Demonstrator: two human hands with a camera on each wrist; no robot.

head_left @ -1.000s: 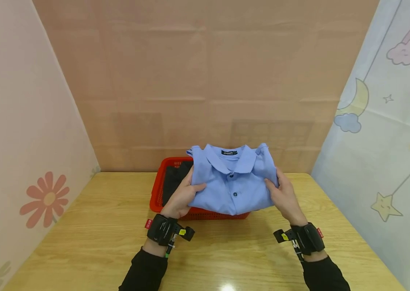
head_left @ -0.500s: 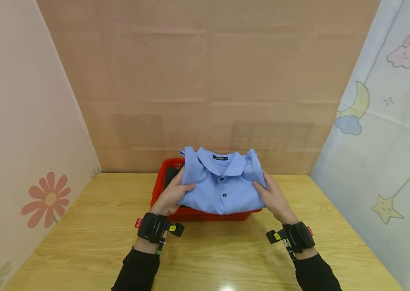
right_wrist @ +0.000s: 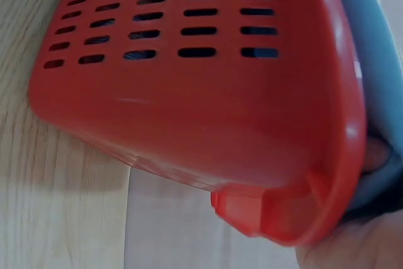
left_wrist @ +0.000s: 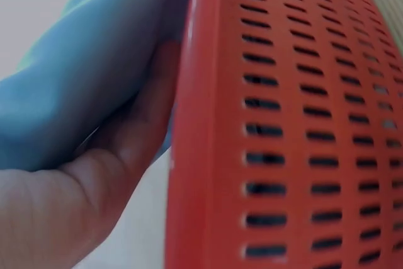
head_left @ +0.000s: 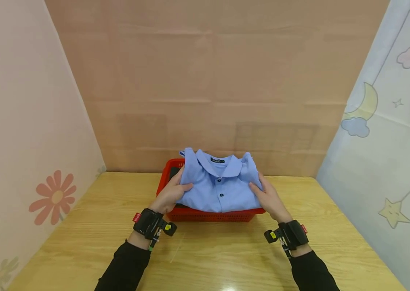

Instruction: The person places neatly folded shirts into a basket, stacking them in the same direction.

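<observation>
Your folded blue shirt (head_left: 221, 188) sits right over the red basket (head_left: 212, 214), on top of something dark inside. Your left hand (head_left: 170, 196) and right hand (head_left: 270, 199) each grip a side edge. Let go unevenly and I'd guess the fold slumps over the rim.

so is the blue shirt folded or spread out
Folded: the blue shirt is a compact rectangle, collar up and buttoned, held over the red basket.

The shirt (head_left: 221, 188) covers most of the basket (head_left: 212, 215) interior; only a dark item (head_left: 174, 173) at the basket's left rear shows, its kind indeterminate. Fingers of both hands under the shirt are hidden. In both wrist views the basket is blurred and cut off by the frame edges.
</observation>
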